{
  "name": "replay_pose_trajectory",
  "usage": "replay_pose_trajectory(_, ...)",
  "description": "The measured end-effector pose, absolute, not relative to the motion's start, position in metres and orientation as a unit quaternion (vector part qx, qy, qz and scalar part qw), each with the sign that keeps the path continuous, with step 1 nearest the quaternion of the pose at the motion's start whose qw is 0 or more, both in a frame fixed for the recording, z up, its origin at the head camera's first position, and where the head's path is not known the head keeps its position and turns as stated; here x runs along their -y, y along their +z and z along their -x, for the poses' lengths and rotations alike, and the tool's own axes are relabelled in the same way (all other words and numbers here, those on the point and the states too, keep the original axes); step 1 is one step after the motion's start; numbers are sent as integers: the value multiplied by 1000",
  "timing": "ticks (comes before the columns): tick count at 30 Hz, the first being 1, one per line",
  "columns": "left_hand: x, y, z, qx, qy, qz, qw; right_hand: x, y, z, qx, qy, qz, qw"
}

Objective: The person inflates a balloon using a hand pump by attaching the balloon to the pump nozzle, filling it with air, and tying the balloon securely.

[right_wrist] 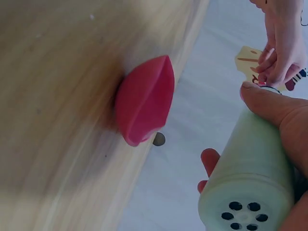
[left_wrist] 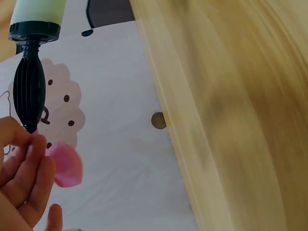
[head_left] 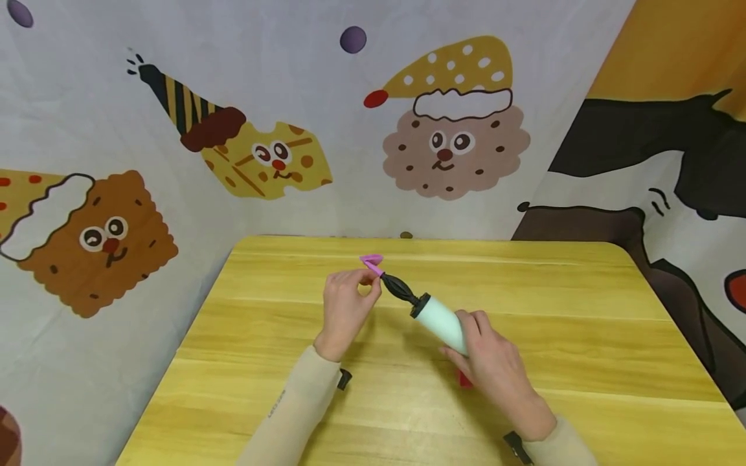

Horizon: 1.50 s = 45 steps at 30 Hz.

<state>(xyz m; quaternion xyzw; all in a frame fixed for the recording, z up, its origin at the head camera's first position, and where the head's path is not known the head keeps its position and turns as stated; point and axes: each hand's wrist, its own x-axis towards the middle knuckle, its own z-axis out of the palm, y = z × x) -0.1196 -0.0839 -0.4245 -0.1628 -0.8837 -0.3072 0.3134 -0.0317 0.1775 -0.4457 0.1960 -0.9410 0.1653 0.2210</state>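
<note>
My right hand (head_left: 495, 362) grips the mint-green barrel of a balloon pump (head_left: 441, 323), which slants up and to the left above the table. Its black ribbed nozzle (head_left: 397, 288) points toward my left hand (head_left: 344, 307). Thumb and fingers of that hand pinch a limp pink balloon (head_left: 372, 260) by its neck, right at the nozzle tip. In the left wrist view the balloon's rounded body (left_wrist: 67, 165) hangs beside the fingers. Vent holes show in the pump's rear end (right_wrist: 245, 214) in the right wrist view.
A deflated red balloon (right_wrist: 147, 101) lies on the wooden table (head_left: 280, 401), mostly hidden behind the right hand in the head view. Past the table's far edge hangs a white cloth backdrop (head_left: 350, 162) with printed cartoon biscuits. A dark strap piece (head_left: 344, 378) shows at the left wrist.
</note>
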Motion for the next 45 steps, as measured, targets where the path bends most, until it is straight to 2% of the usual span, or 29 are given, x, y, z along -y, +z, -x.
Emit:
replay_pose_trajectory(8,82,-423,120,907,-244,153,307,-174,-450,32,940,154,-197,233)
replay_pose_trajectory(16,83,-426,121,884,-327,166,291,-173,-448,31,943,150,-190,227)
replay_pose_trajectory(22,84,-429,120,865,-359,184,299,-174,-445,32,945,150,-180,229)
replay_pose_trajectory(36,82,-431,119,845,-380,191,325,-178,-447,35,930,139,-185,284)
replay_pose_trajectory(45,82,-432,119,841,-387,187,330,-181,-446,37,925,139,-202,289)
